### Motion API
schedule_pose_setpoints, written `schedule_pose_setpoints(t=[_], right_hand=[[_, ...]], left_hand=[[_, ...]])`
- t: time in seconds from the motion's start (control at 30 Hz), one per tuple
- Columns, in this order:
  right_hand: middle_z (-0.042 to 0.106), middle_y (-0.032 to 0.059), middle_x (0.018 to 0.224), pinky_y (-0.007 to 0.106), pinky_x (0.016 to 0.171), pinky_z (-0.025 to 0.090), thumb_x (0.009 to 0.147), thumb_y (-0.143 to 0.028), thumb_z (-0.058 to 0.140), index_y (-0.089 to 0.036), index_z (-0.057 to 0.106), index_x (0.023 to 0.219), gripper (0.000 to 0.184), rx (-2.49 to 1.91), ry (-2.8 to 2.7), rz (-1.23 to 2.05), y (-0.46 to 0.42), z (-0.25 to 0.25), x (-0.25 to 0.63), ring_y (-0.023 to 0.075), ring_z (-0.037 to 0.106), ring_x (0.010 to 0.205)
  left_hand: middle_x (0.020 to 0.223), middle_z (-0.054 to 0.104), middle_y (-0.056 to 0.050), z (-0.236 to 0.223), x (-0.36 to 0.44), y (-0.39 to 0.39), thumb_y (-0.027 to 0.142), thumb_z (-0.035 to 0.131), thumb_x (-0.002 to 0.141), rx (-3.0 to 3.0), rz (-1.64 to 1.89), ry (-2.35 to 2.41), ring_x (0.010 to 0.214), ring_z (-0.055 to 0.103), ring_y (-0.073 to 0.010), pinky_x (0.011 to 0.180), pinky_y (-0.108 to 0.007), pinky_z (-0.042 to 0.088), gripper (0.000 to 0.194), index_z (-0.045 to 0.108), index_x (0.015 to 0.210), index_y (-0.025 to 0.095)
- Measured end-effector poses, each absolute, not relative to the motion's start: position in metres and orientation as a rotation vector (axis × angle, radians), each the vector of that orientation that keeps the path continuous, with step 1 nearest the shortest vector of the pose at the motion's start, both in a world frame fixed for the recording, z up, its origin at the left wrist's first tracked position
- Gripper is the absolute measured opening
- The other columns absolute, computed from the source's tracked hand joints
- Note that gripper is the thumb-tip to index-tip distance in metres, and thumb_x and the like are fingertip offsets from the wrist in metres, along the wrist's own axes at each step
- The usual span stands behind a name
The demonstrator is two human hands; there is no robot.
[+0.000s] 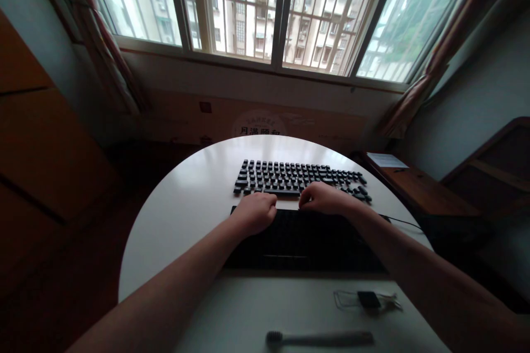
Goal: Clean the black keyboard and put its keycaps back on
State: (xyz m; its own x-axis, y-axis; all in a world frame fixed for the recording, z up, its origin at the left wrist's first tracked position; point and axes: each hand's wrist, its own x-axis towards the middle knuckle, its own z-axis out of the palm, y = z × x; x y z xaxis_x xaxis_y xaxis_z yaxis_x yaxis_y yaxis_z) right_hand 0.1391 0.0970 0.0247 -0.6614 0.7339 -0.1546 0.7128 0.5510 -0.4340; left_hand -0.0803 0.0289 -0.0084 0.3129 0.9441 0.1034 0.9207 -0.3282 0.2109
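Black keycaps (290, 172) lie in keyboard-like rows on the white round table (178, 215), a long bar (285, 193) at their near side. In front of them rests a dark keyboard base (302, 245), its surface too dim to make out in detail. My left hand (257, 210) is closed above the base's far edge, left of the middle. Across a small gap, my right hand (321, 197) is pinched close to that edge and the nearest keycaps. Whatever the fingers of either hand hold is hidden or too small to name.
Near me lie a toothbrush (321, 338) and a wire puller with a black handle (368, 299). A cable (403, 223) runs off the table's right side. Beyond stand a brown wooden surface (397, 182) with paper (387, 160) and a barred window (248, 5).
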Motion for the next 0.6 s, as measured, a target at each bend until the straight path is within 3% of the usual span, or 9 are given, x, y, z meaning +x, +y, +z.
schedule_pose_setpoints(t=[0.6], right_hand=[[0.075, 0.0009, 0.076, 0.021, 0.061, 0.038, 0.076, -0.021, 0.066, -0.017, 0.08, 0.089, 0.02, -1.177, -2.793, 0.63, 0.095, 0.019, 0.075, 0.0134, 0.061, 0.068]], left_hand=[[0.103, 0.073, -0.009, -0.012, -0.084, 0.031, 0.017, 0.039, 0.09, 2.384, 0.394, 1.767, 0.099, 0.065, -0.0234, 0.084, -0.032, 0.047, 0.033, 0.071, 0.095, 0.019]])
